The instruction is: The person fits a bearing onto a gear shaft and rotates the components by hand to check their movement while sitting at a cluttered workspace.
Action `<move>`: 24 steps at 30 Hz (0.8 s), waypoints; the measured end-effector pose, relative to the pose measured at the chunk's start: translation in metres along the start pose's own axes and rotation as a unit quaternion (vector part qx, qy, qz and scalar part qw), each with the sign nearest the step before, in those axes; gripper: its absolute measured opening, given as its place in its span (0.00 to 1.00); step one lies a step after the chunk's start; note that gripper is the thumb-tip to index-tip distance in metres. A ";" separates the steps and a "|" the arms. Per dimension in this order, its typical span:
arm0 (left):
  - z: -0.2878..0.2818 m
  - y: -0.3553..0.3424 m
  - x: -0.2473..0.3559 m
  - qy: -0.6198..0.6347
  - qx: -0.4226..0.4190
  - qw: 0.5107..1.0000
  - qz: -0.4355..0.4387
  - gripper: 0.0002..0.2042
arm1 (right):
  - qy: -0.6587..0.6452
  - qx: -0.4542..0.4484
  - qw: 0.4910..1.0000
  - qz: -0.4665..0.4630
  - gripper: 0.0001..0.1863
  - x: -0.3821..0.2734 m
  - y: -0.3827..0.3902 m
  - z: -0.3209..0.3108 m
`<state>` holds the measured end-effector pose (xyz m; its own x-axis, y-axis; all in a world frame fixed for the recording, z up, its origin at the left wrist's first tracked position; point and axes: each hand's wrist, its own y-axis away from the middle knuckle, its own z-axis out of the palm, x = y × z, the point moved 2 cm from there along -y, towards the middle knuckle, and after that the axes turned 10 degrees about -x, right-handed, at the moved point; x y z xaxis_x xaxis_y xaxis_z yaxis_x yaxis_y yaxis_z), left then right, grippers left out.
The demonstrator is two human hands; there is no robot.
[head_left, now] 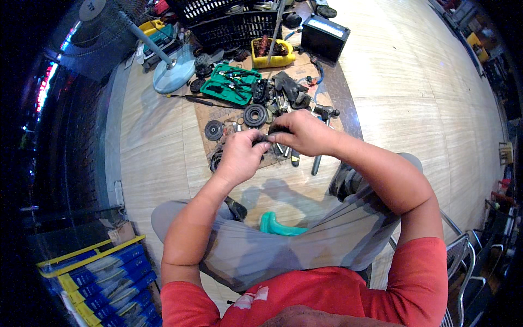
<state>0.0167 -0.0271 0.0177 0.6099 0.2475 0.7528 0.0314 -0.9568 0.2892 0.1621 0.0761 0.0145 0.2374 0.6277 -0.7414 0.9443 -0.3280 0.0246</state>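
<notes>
My left hand (pixel 242 155) and my right hand (pixel 309 133) meet over a brown cardboard sheet on the floor. Thumbs and fingers of both are closed in a pinch, fingertips nearly touching. Whatever sits between them is small and dark, and I cannot make it out. Just beyond lies a black round wheel-like part (pixel 255 115) with a hole in its middle. A flatter dark disc (pixel 214 129) rests to the left of it. Under and beside my right hand are metal tools, partly hidden, and a dark glove-like bundle (pixel 293 89).
An opened green tool case (pixel 231 97) lies farther off, with a long thin screwdriver-like tool (pixel 193 100) to its left. Behind stand a yellow cut-open container (pixel 267 61), a black battery (pixel 325 39) and black crates (pixel 234 30). A fan base (pixel 174 73) is at left.
</notes>
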 end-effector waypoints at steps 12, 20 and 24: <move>-0.005 -0.002 -0.011 0.009 -0.040 0.999 0.004 0.09 | 0.072 0.046 0.995 -0.048 0.09 -0.005 0.004 0.000; -0.002 -0.001 -0.003 -0.019 -0.038 0.998 -0.040 0.09 | 0.210 0.034 0.967 -0.140 0.09 -0.012 0.002 -0.001; 0.003 0.003 0.002 -0.102 0.018 0.992 0.066 0.08 | 0.148 0.015 0.987 -0.063 0.10 -0.006 0.001 0.007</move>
<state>0.0207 -0.0303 0.0187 0.7587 0.0873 0.6455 -0.0329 -0.9846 0.1719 0.1597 0.0673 0.0138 0.1793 0.8421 -0.5087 0.9643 -0.2529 -0.0788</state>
